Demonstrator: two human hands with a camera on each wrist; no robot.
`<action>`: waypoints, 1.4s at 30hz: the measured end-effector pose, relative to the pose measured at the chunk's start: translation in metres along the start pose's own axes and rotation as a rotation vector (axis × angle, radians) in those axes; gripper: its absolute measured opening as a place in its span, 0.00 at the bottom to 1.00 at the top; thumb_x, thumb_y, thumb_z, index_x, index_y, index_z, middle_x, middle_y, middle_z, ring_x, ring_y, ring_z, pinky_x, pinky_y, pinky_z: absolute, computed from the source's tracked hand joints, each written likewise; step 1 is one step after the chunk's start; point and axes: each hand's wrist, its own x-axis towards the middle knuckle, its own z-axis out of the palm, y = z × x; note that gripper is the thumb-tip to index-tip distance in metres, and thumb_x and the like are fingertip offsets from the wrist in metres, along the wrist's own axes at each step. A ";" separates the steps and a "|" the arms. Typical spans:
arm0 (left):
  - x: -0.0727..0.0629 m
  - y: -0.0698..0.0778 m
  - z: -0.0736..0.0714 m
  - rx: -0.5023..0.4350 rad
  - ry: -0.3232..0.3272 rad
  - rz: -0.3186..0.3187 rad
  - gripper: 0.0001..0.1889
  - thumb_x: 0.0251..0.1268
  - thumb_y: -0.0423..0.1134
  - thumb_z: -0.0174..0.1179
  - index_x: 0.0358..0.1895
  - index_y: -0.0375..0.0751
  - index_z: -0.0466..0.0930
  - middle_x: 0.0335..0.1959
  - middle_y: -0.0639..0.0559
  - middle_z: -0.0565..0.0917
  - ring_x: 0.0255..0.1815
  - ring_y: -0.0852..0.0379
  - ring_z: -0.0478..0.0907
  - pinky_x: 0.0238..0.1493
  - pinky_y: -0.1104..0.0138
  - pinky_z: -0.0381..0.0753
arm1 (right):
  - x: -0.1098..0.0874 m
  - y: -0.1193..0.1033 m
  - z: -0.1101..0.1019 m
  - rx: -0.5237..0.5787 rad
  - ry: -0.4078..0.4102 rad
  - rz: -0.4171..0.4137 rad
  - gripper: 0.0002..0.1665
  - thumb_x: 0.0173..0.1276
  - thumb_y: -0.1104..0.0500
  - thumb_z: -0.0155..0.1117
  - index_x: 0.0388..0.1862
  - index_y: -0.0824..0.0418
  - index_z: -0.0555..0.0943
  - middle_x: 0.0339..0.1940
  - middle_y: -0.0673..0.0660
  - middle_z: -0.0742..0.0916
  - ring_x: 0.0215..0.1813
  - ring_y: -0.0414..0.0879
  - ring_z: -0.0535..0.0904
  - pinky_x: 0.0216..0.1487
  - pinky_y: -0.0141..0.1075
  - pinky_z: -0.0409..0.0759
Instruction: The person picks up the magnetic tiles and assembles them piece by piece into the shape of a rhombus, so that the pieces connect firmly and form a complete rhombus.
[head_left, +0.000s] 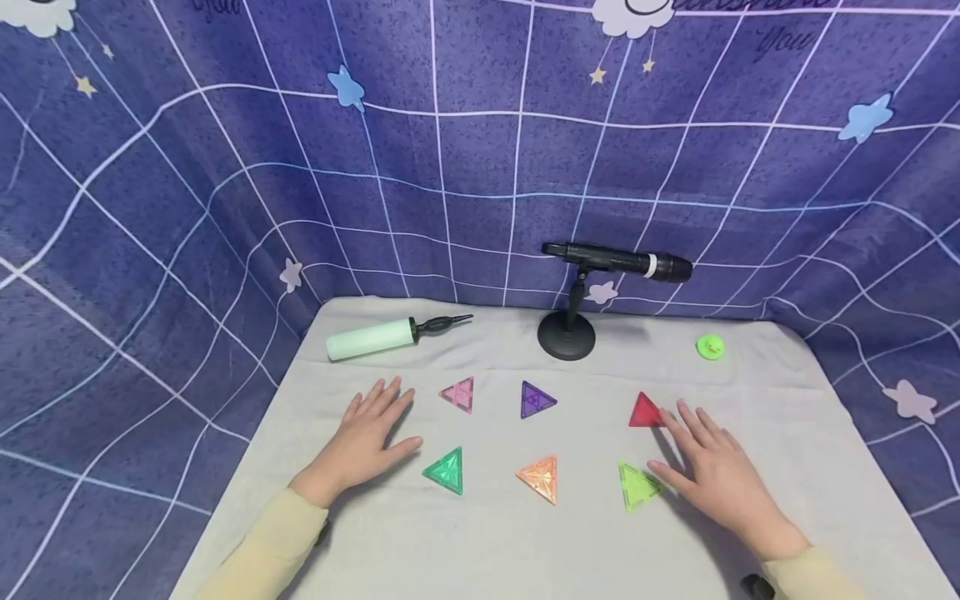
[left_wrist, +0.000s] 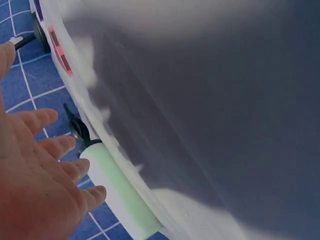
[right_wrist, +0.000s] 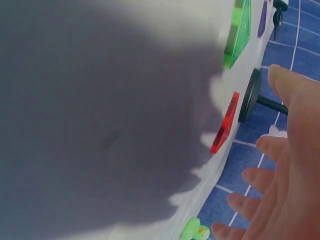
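Note:
Two rows of translucent triangle tiles lie on the white cloth between my hands. The far row has a pink tile (head_left: 460,394), a purple tile (head_left: 536,400) and a red tile (head_left: 644,411). Nearer are a green tile (head_left: 447,471), an orange tile (head_left: 542,478) and a lime tile (head_left: 637,486). Holding nothing, my left hand (head_left: 362,446) spreads its fingers left of the pink and green tiles. My right hand (head_left: 716,475) is likewise spread and empty, its fingertips overlapping the edges of the red and lime tiles in the head view. Both palms face down over the cloth.
A pale green hand pump (head_left: 372,339) with a black nozzle lies at the back left. Behind the tiles, a black microphone (head_left: 618,260) sits on a round-based stand (head_left: 567,335). A small green duck disc (head_left: 710,347) is at the back right, before a blue grid curtain (head_left: 480,150).

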 end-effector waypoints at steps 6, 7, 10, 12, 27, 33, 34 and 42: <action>0.005 0.005 0.001 -0.002 0.005 0.016 0.44 0.72 0.67 0.58 0.79 0.40 0.66 0.82 0.37 0.58 0.81 0.32 0.52 0.74 0.32 0.48 | 0.007 -0.013 0.008 -0.001 0.016 -0.023 0.49 0.66 0.34 0.72 0.77 0.60 0.73 0.77 0.69 0.71 0.74 0.73 0.65 0.63 0.73 0.65; 0.005 0.006 0.001 -0.003 0.009 0.018 0.43 0.72 0.67 0.58 0.79 0.39 0.66 0.82 0.37 0.59 0.81 0.32 0.53 0.73 0.32 0.49 | 0.009 -0.015 0.009 0.001 0.024 -0.030 0.49 0.65 0.34 0.73 0.76 0.60 0.73 0.77 0.69 0.72 0.74 0.73 0.65 0.63 0.73 0.65; 0.008 0.007 0.002 0.000 0.014 0.027 0.42 0.72 0.65 0.59 0.78 0.39 0.67 0.81 0.36 0.60 0.81 0.32 0.54 0.73 0.31 0.50 | 0.013 -0.022 0.014 0.013 0.059 -0.056 0.47 0.64 0.36 0.75 0.74 0.62 0.75 0.76 0.68 0.73 0.73 0.74 0.67 0.63 0.71 0.67; 0.009 0.008 0.003 0.002 0.016 0.031 0.42 0.72 0.65 0.59 0.78 0.39 0.66 0.81 0.36 0.60 0.81 0.32 0.54 0.73 0.32 0.51 | 0.016 -0.025 0.017 0.024 0.076 -0.077 0.48 0.63 0.37 0.76 0.73 0.62 0.76 0.76 0.68 0.73 0.72 0.74 0.68 0.63 0.69 0.68; 0.026 0.012 0.010 -0.033 0.010 0.060 0.40 0.74 0.61 0.60 0.78 0.37 0.67 0.80 0.34 0.62 0.79 0.30 0.59 0.72 0.33 0.56 | 0.033 -0.048 0.032 0.035 0.072 -0.126 0.48 0.65 0.36 0.74 0.75 0.61 0.74 0.75 0.70 0.73 0.75 0.71 0.66 0.67 0.67 0.67; 0.034 0.013 0.014 -0.031 0.018 0.056 0.36 0.76 0.55 0.60 0.77 0.35 0.67 0.78 0.33 0.65 0.75 0.32 0.65 0.72 0.36 0.60 | 0.041 -0.066 0.037 0.049 0.025 -0.133 0.49 0.67 0.33 0.71 0.77 0.59 0.72 0.77 0.69 0.72 0.75 0.72 0.66 0.65 0.70 0.67; 0.036 0.014 0.015 -0.029 0.017 0.050 0.36 0.76 0.55 0.61 0.77 0.35 0.68 0.77 0.33 0.66 0.75 0.33 0.65 0.71 0.37 0.60 | 0.043 -0.070 0.039 0.054 0.022 -0.140 0.49 0.67 0.33 0.71 0.78 0.59 0.72 0.77 0.69 0.72 0.75 0.72 0.66 0.66 0.69 0.67; 0.050 0.020 0.016 -0.030 0.008 0.031 0.32 0.74 0.49 0.65 0.73 0.34 0.73 0.70 0.36 0.75 0.69 0.37 0.71 0.68 0.41 0.67 | 0.057 -0.102 0.051 0.070 0.035 -0.216 0.48 0.65 0.35 0.74 0.75 0.61 0.75 0.73 0.69 0.76 0.73 0.71 0.69 0.66 0.67 0.70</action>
